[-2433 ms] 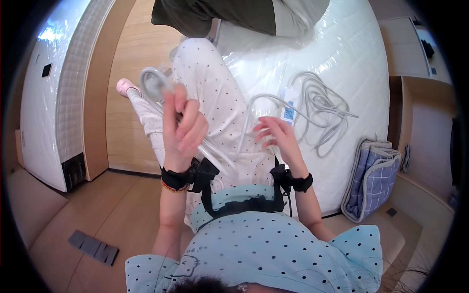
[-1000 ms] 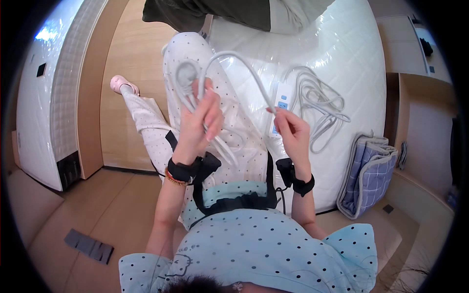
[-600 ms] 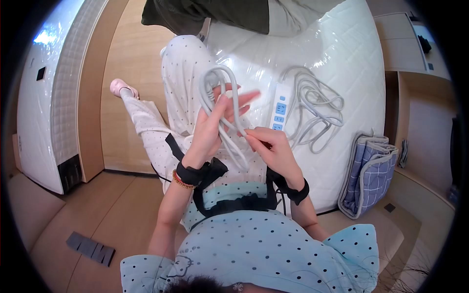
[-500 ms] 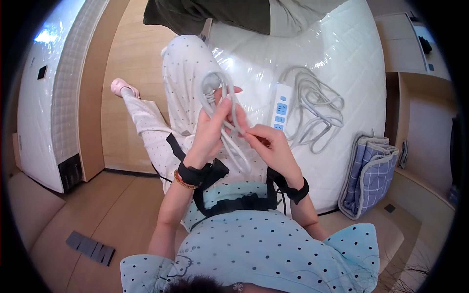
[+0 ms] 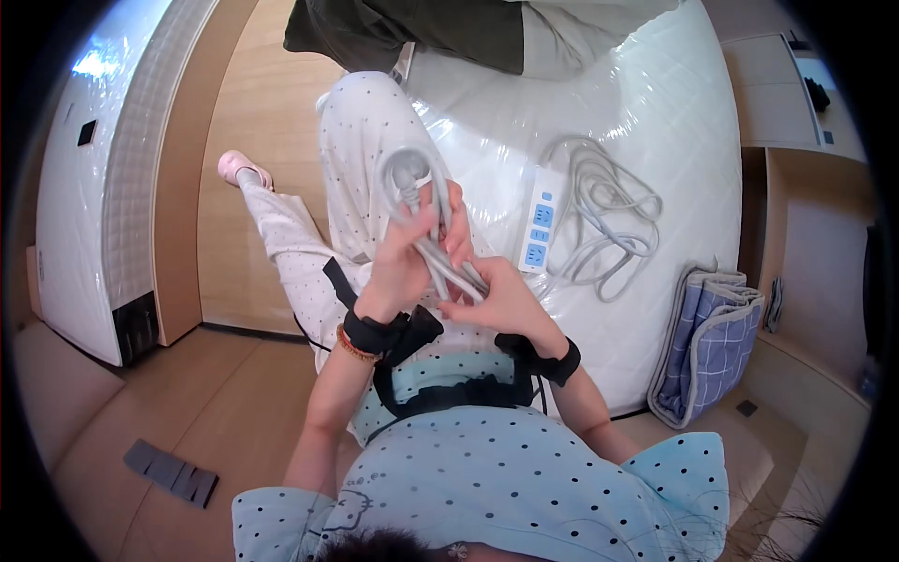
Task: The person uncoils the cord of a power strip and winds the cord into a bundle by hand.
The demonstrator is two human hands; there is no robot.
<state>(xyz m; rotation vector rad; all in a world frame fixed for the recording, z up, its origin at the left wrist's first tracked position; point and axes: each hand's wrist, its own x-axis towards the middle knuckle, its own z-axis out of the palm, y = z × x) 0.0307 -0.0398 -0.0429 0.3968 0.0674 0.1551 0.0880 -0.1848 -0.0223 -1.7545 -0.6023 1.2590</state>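
Note:
A light grey power cord (image 5: 436, 258) is gathered in loops above my lap. My left hand (image 5: 412, 248) is wrapped round the middle of the loops, with the plug (image 5: 409, 171) at their upper end just beyond the fingers. Lower down, my right hand (image 5: 496, 295) pinches the near end of the loops between thumb and fingers. A white power strip (image 5: 537, 225) with blue sockets lies on the plastic-covered mattress to the right. Beside it is a loose coil of grey cord (image 5: 609, 211).
A folded blue checked quilted item (image 5: 709, 347) stands at the mattress's right edge. Another person's dark trousers (image 5: 449, 33) are at the far side. A wrapped mattress (image 5: 84, 225) stands upright at left. A grey strip (image 5: 171, 473) lies on the floor.
My right hand has moved down and slightly left, from pinching a strand beside the left hand to gripping the lower end of the cord loops. The loops are now drawn closer together.

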